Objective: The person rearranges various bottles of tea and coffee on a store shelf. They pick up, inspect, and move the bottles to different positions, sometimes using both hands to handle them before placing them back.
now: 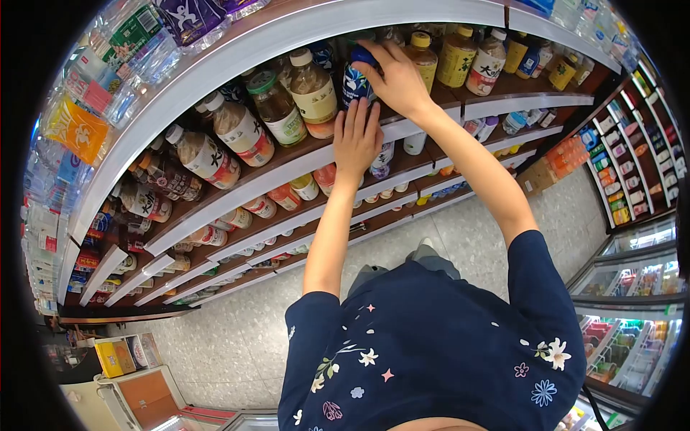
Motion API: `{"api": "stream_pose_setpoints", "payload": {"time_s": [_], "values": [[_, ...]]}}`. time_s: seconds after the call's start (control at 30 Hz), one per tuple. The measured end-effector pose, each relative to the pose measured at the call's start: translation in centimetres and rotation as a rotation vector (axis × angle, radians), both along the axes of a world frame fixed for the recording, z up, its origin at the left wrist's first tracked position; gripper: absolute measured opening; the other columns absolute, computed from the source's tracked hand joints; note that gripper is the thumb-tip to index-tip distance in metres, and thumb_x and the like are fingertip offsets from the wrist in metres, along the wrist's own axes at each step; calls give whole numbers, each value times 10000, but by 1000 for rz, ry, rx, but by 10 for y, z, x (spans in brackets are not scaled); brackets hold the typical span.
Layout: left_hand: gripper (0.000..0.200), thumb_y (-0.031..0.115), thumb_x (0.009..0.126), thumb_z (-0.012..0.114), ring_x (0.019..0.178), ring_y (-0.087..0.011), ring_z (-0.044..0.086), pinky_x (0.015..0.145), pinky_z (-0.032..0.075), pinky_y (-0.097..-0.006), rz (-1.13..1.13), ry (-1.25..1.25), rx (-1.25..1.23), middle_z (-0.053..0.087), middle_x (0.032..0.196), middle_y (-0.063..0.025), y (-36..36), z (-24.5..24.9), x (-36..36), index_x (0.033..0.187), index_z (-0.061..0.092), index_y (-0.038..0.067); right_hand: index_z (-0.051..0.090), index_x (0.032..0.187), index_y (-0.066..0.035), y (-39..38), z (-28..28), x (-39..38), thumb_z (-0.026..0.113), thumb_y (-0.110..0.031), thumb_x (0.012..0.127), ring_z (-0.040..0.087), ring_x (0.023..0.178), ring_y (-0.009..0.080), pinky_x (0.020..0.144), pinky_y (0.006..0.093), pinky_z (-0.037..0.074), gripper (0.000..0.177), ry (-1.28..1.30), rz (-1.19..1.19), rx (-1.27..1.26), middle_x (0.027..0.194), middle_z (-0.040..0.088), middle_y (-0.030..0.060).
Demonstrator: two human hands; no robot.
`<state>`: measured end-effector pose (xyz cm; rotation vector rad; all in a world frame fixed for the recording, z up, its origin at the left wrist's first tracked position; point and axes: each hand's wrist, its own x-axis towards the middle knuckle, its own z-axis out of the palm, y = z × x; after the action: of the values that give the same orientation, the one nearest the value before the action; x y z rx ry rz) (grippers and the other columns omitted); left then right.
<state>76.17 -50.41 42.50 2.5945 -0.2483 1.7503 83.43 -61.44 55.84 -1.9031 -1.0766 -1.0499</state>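
Observation:
A dark blue bottle (357,80) with white print stands on the upper shelf, between a bottle with a cream label (313,93) and a yellow-labelled bottle (422,57). My right hand (395,77) reaches over its top from the right, thumb and fingers curled about the cap area. Below it, my left hand (357,138) lies against the shelf's front edge with fingers stretched upward. Its fingertips touch the lower front of the blue bottle. My right palm hides part of the bottle's right side.
More drink bottles line this shelf, including a green-capped bottle (274,108) and a white-capped bottle (487,63). Lower shelves hold further rows. Overhead runs a white shelf edge (287,18). Glass-doored coolers (629,345) stand at right, and a cardboard box (537,178) sits near the shelf end.

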Motion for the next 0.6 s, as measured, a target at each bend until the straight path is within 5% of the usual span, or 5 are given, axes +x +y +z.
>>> {"api": "stream_pose_setpoints", "payload": {"time_s": [0.1,0.27,0.33,0.4,0.6], "values": [[494,251,856,599,1329,-299,426,1062,357,-467,99,25,62,431,1451,-136,-2,-3,1,1328,570,110,597,1261,-72,5,-5,-4,719,-297,868,616,666,207,643,310,515,469,81,19,27,1074,613,119],[486,268,857,565,1342,-283,417,1076,350,-453,144,58,-12,416,1476,-132,-6,-2,2,1322,589,130,604,1230,-44,-12,-39,-17,731,-118,840,610,729,188,681,291,510,416,44,-4,251,1218,544,135],[493,271,856,552,1341,-285,419,1078,349,-446,172,54,-26,415,1477,-139,-7,-4,5,1328,587,133,594,1197,-14,-28,-71,-16,689,-73,856,603,853,233,740,314,507,359,93,-78,285,1219,534,164],[490,280,855,541,1342,-265,424,1076,351,-437,200,51,-10,419,1486,-106,-7,-5,8,1319,597,131,580,1172,-9,-48,-90,-11,681,-97,848,537,1095,368,879,416,487,351,91,-135,322,1173,547,184],[474,280,861,537,1346,-237,419,1067,354,-430,197,23,0,427,1490,-60,-6,-7,6,1306,610,133,602,1108,-36,-97,-109,30,601,-174,922,549,1020,327,901,435,384,232,77,-420,194,1062,606,129]]}}
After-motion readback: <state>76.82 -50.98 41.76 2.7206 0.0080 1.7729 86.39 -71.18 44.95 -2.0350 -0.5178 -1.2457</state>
